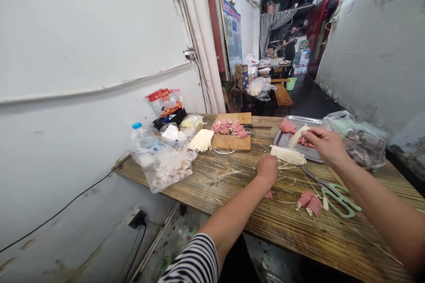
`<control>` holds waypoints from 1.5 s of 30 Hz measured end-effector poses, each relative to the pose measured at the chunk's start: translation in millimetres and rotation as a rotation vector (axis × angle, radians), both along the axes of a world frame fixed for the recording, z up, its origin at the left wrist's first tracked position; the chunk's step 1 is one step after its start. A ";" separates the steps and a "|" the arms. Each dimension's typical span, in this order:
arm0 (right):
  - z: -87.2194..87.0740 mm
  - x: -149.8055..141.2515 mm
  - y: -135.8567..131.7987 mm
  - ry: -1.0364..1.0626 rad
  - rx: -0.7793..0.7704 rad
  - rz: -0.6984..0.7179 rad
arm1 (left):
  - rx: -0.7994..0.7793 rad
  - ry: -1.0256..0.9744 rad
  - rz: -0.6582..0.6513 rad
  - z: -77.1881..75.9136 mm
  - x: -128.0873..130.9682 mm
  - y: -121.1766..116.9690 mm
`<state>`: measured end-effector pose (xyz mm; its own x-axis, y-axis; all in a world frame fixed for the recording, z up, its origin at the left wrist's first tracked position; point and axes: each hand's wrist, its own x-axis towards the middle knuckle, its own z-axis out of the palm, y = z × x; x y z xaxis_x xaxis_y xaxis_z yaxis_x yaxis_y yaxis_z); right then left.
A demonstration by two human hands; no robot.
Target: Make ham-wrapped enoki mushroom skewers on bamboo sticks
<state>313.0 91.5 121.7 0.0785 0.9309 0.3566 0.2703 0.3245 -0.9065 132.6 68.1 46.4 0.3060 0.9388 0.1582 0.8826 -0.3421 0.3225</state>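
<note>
My right hand (pixel 327 145) is raised over the metal tray (pixel 289 118), its fingers pinching a small bunch of enoki mushrooms (pixel 298 136). My left hand (pixel 267 169) rests low over the table, curled closed; whatever its fingers hold is hidden. Right beside it lies a larger bunch of enoki mushrooms (pixel 288 155). A pink meat slice (pixel 268 194) shows partly from under my left wrist. More pink slices (pixel 288 126) lie in the tray. Two meat-wrapped enoki rolls (pixel 314 206) sit near the green-handled scissors (pixel 338 201), whose blades point toward the mushrooms.
Skewered pink rolls (pixel 229 128) lie across a wooden board (pixel 244 143), with another enoki bunch (pixel 201 140) to its left. Plastic bags (pixel 171 166) crowd the left end, and a filled clear bag (pixel 357 139) stands right of the tray. Two people are at a far table.
</note>
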 end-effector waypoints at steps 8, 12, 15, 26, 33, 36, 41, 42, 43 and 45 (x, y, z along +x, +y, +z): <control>-2.4 -24.6 -37.4 -0.044 -0.123 0.212 | -0.254 -0.914 -0.227 44.5 -11.9 -9.4; -6.0 -34.5 -48.6 0.004 -0.165 0.218 | -0.441 -0.940 -0.235 47.4 -20.0 -18.6; -9.8 -34.8 -53.5 0.028 -0.198 0.200 | -0.549 -1.020 -0.208 46.1 -25.5 -24.5; -22.8 -28.2 -61.1 0.096 -0.316 0.253 | -1.119 -1.264 -0.188 49.0 -41.7 -32.0; -29.2 -28.6 -59.8 0.039 -0.285 0.252 | -1.280 -1.341 -0.069 58.5 -44.6 -37.0; -25.0 -20.5 -57.3 -0.153 -0.167 0.273 | -1.173 -1.288 0.040 61.3 -45.0 -39.4; -6.3 -24.8 -67.4 -0.937 0.443 0.176 | -0.851 -1.067 0.081 61.4 -41.7 -41.6; -3.2 -30.3 -71.1 -1.074 0.495 0.173 | -0.809 -1.024 0.068 61.3 -40.8 -41.7; -0.8 -36.5 -74.7 -1.180 0.511 0.170 | -0.777 -0.990 0.053 61.2 -40.1 -41.8; 2.1 -48.7 -80.6 -1.314 0.486 0.185 | -0.737 -0.943 0.020 61.5 -39.9 -41.9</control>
